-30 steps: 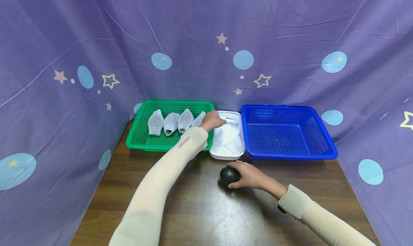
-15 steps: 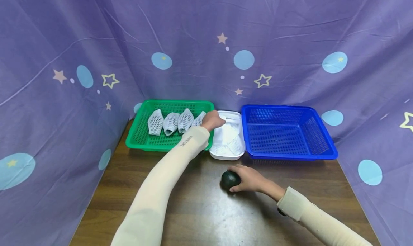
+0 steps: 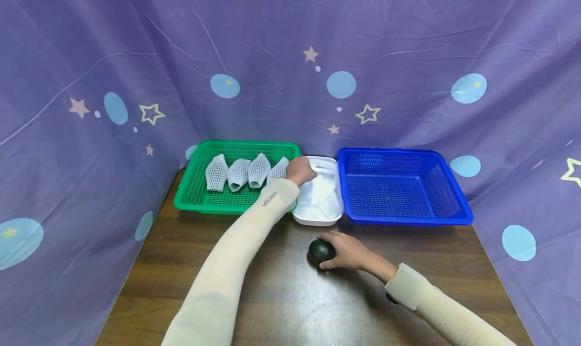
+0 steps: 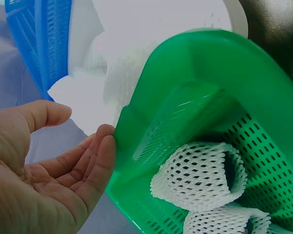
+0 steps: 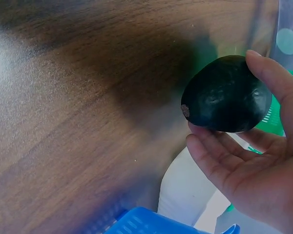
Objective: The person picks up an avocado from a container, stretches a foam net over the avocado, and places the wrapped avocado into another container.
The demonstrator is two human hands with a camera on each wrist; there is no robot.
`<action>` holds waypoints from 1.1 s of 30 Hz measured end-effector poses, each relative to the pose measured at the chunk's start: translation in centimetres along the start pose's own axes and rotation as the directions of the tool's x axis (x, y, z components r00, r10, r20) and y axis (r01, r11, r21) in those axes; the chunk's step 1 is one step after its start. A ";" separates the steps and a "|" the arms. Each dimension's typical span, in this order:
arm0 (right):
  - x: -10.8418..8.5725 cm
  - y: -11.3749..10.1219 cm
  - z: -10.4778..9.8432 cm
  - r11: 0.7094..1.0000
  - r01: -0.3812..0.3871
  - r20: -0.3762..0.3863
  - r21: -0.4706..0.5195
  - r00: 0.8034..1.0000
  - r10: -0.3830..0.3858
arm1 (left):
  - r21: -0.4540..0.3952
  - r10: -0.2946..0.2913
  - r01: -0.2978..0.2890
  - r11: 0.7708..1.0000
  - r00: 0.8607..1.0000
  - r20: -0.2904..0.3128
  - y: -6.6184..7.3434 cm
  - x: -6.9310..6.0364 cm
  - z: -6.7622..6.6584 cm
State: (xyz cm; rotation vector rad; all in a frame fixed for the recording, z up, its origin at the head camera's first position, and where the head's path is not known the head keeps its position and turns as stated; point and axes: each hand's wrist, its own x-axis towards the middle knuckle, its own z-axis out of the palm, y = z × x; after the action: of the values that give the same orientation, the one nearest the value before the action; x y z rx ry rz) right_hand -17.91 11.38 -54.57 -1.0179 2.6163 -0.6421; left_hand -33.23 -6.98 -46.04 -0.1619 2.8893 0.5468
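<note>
My right hand [image 3: 348,251] grips a dark green avocado [image 3: 321,251] just above or on the wooden table, in front of the white tray. In the right wrist view, the thumb lies on one side of the avocado [image 5: 227,95] and the fingers on the other, its brown stem end showing. My left hand [image 3: 300,170] is over the border between the green basket [image 3: 213,208] and the white tray [image 3: 317,221]. Its thumb and fingers [image 4: 105,146] stand apart in the left wrist view, with white foam net [image 4: 78,105] beyond the gap. Flat white foam nets [image 3: 329,205] lie in the tray.
Several foam-net sleeves [image 3: 217,173] with dark contents partly visible lie in the green basket. A blue basket [image 3: 408,220] stands right of the tray. Behind them hangs a purple curtain [image 3: 272,43]. The wooden table [image 3: 281,295] spreads out in front.
My right hand has shifted slightly towards me with the avocado in its grip. The left forearm has swung a little to the right, while the left hand stays near the tray.
</note>
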 end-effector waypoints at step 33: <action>-0.1 1.0 0.8 0.997 -0.043 -0.002 0.058 0.999 0.044 | 0.216 -0.110 0.114 0.970 0.993 -0.029 2.9 1.4 1.6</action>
State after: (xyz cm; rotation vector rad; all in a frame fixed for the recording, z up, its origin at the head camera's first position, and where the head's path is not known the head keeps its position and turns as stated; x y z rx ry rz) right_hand -18.11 11.85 -55.74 -0.9411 2.5994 -0.7053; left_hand -34.75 -3.78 -46.75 -0.2952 2.9079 0.2077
